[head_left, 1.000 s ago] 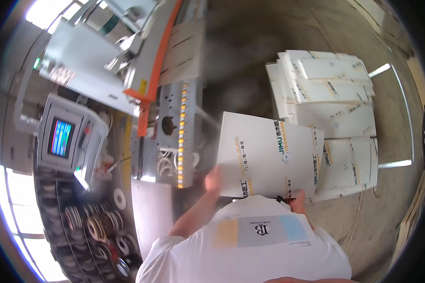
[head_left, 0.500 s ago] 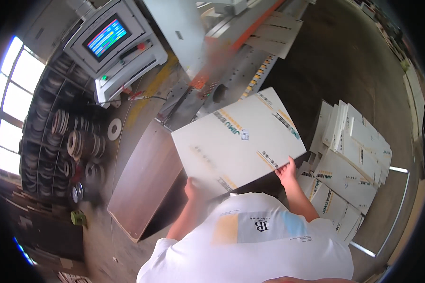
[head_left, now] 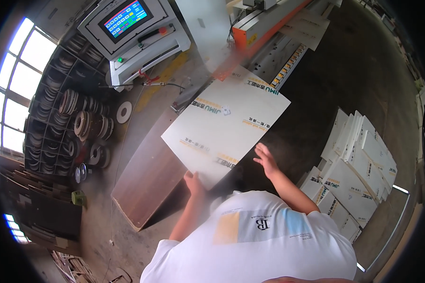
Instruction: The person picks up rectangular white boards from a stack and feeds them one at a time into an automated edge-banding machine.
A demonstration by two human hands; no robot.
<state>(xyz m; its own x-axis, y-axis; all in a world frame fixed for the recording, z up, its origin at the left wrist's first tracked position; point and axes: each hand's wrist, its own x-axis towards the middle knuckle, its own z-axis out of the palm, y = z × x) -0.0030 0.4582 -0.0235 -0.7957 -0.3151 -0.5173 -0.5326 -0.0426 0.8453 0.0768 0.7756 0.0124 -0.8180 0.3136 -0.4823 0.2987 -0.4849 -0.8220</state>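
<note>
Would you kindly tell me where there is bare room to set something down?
The brown panel is bare to the left of the white board. Bare floor lies between the right hand and the stacked boards. Rolls crowd the far left.

Left side — bright paned window (head_left: 36,51), dark rack (head_left: 71,71) full of coiled rolls (head_left: 82,125). Pale flat ring (head_left: 127,106) on floor (head_left: 97,203) near it, yellow floor marking (head_left: 167,73) farther right. Below rack: small green object (head_left: 78,198), stacked dark boards (head_left: 49,212) — jumbled strips (head_left: 71,266) at lower left.
</note>
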